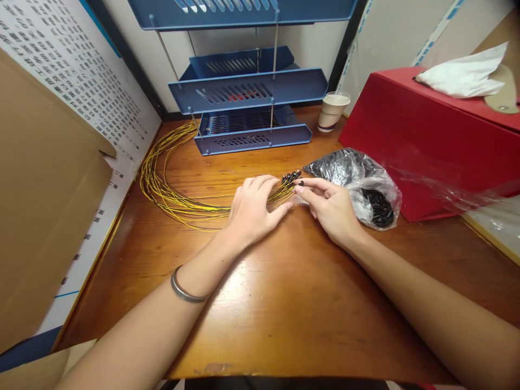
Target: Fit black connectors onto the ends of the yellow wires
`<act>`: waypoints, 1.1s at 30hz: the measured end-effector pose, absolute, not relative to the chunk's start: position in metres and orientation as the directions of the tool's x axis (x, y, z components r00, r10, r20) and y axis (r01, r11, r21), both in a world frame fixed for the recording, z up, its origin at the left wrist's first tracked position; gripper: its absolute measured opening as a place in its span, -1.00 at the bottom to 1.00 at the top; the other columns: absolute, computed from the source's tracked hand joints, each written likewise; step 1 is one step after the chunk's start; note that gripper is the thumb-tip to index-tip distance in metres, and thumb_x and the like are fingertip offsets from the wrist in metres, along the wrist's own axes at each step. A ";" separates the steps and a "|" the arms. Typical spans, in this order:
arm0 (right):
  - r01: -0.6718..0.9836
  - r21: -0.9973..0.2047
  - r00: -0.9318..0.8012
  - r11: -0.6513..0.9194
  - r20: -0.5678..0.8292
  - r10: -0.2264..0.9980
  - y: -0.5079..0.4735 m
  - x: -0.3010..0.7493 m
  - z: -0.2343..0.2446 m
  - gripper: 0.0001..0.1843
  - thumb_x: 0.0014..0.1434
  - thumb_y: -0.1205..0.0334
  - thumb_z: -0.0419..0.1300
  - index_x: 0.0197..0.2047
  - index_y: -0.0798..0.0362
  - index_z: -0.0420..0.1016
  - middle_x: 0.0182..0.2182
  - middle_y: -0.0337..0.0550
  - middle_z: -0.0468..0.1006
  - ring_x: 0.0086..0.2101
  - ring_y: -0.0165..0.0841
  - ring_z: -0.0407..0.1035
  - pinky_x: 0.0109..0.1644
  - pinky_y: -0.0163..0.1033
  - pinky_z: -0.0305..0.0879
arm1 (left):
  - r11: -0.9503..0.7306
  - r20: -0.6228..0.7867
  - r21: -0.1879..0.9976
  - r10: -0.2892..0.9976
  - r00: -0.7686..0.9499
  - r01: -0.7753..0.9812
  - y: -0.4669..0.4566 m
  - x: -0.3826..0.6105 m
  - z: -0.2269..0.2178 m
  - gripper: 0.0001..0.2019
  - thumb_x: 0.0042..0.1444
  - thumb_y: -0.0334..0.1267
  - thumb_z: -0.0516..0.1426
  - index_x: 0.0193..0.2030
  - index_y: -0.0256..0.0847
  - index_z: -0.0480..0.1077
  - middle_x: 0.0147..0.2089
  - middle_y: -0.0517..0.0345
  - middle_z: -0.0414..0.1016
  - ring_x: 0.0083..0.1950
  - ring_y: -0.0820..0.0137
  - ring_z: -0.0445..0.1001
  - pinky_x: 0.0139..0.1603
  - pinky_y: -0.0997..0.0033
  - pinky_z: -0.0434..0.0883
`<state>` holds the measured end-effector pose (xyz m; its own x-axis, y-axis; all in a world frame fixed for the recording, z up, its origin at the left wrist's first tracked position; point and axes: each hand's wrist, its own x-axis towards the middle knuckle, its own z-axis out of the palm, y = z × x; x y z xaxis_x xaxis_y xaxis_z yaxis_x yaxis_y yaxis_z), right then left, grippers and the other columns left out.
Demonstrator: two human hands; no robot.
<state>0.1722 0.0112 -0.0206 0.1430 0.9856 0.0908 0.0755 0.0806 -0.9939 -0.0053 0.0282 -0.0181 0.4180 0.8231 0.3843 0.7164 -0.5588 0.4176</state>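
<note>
A bundle of yellow and black wires (195, 205) runs along the table and passes under my left hand (254, 208). This hand lies across the wires, its thumb stretched out and apart from the bent fingers. Beyond it, several wire ends carry black caps (290, 176), grouped close together. My right hand (331, 208) is closed in a pinch, thumb against fingers, on a small black cap (301, 183) beside those wire ends. Just behind the right hand lies a clear plastic bag (357, 173) of small black pieces, partly covered by the hand.
Blue tiered trays (254, 142) stand at the back, next to a paper cup (332, 111). On the right is a red tissue box (414, 135) with a white tissue sticking out. A cardboard piece (49, 189) and a printed sheet (93, 97) border the wooden table (284, 319) on the left.
</note>
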 end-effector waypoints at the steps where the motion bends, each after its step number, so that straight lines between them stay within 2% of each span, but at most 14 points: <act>1: 0.072 -0.994 0.149 0.077 0.087 0.985 0.011 0.172 -0.021 -0.67 0.07 0.09 0.38 -0.13 0.10 0.61 -0.45 -0.23 0.55 -0.65 -0.55 0.13 -0.62 -0.36 0.06 | -0.539 0.359 0.400 0.836 0.415 0.741 0.029 -0.006 -0.019 -0.50 0.21 0.01 0.22 0.17 -0.27 0.41 0.18 -0.03 0.49 0.17 0.12 0.35 0.18 0.12 0.32; 4: 0.061 -0.995 0.172 0.078 0.088 0.981 0.010 0.172 -0.020 -0.59 0.07 0.08 0.39 -0.06 0.12 0.53 -0.41 -0.24 0.56 -0.67 -0.56 0.17 -0.63 -0.38 0.13 | -0.507 0.303 0.342 0.857 0.418 0.791 0.030 -0.007 -0.022 -0.53 0.22 0.04 0.20 0.12 -0.25 0.47 0.05 -0.03 0.54 0.09 0.09 0.36 0.13 0.08 0.33; 6: 0.070 -0.994 0.195 0.086 0.098 0.976 0.010 0.171 -0.019 -0.57 0.05 0.06 0.40 -0.09 0.12 0.49 -0.40 -0.23 0.57 -0.66 -0.55 0.23 -0.63 -0.38 0.19 | -0.504 0.292 0.321 0.858 0.422 0.802 0.031 -0.007 -0.022 -0.58 0.23 0.03 0.19 0.06 -0.23 0.51 -0.04 -0.02 0.55 0.02 0.10 0.37 0.07 0.10 0.34; 13: 0.128 -0.989 0.229 0.079 0.108 0.967 0.010 0.168 -0.016 -0.69 0.06 0.05 0.38 -0.26 0.10 0.47 -0.49 -0.24 0.55 -0.68 -0.52 0.23 -0.66 -0.37 0.16 | -0.523 0.282 0.366 0.851 0.443 0.770 0.031 -0.006 -0.019 -0.68 0.26 0.00 0.17 -0.10 -0.18 0.59 -0.19 0.03 0.57 -0.12 0.18 0.38 -0.06 0.17 0.33; 17: 0.139 -0.987 0.251 0.085 0.118 0.961 0.013 0.170 -0.018 -0.81 0.11 0.14 0.33 -0.30 0.06 0.45 -0.52 -0.27 0.53 -0.68 -0.50 0.23 -0.63 -0.34 0.14 | -0.530 0.286 0.356 0.846 0.450 0.769 0.031 -0.007 -0.019 -0.69 0.25 0.01 0.18 -0.09 -0.15 0.61 -0.19 0.04 0.56 -0.11 0.17 0.37 -0.06 0.17 0.34; 20: 0.186 -0.975 0.283 0.124 0.174 0.943 0.016 0.174 -0.022 -0.89 0.11 0.23 0.30 -0.35 0.05 0.46 -0.43 -0.20 0.59 -0.48 -0.40 0.43 -0.37 -0.28 0.33 | -0.536 0.317 0.347 0.840 0.441 0.770 0.031 -0.007 -0.021 -0.67 0.22 0.01 0.21 -0.05 -0.16 0.59 -0.13 0.03 0.53 -0.09 0.18 0.37 -0.04 0.17 0.36; 22: 0.228 -0.964 0.299 0.140 0.206 0.932 0.018 0.175 -0.024 -0.92 0.11 0.24 0.29 -0.35 0.05 0.48 -0.40 -0.16 0.60 -0.37 -0.34 0.48 -0.23 -0.23 0.35 | -0.526 0.333 0.353 0.843 0.422 0.773 0.030 -0.007 -0.021 -0.67 0.20 0.00 0.23 -0.03 -0.17 0.57 -0.07 0.02 0.51 -0.07 0.19 0.37 -0.02 0.17 0.37; 26: 0.269 -0.953 0.291 0.139 0.218 0.931 0.020 0.176 -0.026 -0.90 0.13 0.21 0.29 -0.33 0.06 0.50 -0.39 -0.14 0.60 -0.37 -0.32 0.49 -0.23 -0.20 0.35 | -0.508 0.322 0.352 0.854 0.408 0.786 0.029 -0.006 -0.019 -0.61 0.17 0.05 0.25 -0.02 -0.18 0.56 -0.01 0.00 0.50 -0.01 0.16 0.38 0.01 0.15 0.36; 29: 0.266 -0.955 0.282 0.133 0.209 0.936 0.020 0.175 -0.026 -0.86 0.14 0.18 0.30 -0.32 0.08 0.51 -0.37 -0.12 0.62 -0.35 -0.32 0.51 -0.23 -0.21 0.36 | -0.509 0.314 0.363 0.855 0.412 0.780 0.028 -0.006 -0.017 -0.58 0.17 0.09 0.24 -0.01 -0.20 0.56 -0.03 0.01 0.54 -0.02 0.15 0.38 0.01 0.13 0.36; 33: 0.229 -0.965 0.273 0.125 0.187 0.944 0.019 0.176 -0.025 -0.85 0.11 0.20 0.34 -0.30 0.09 0.51 -0.37 -0.12 0.64 -0.36 -0.32 0.53 -0.27 -0.24 0.37 | -0.547 0.353 0.367 0.830 0.432 0.752 0.028 -0.007 -0.017 -0.74 0.23 -0.06 0.23 -0.08 -0.16 0.58 -0.10 0.07 0.60 -0.06 0.19 0.39 0.00 0.16 0.34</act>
<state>0.1759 0.0187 -0.0250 0.2730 0.9436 0.1872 0.2292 0.1251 -0.9653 -0.0068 0.0278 -0.0171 0.4317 0.8303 0.3526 0.7521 -0.5471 0.3674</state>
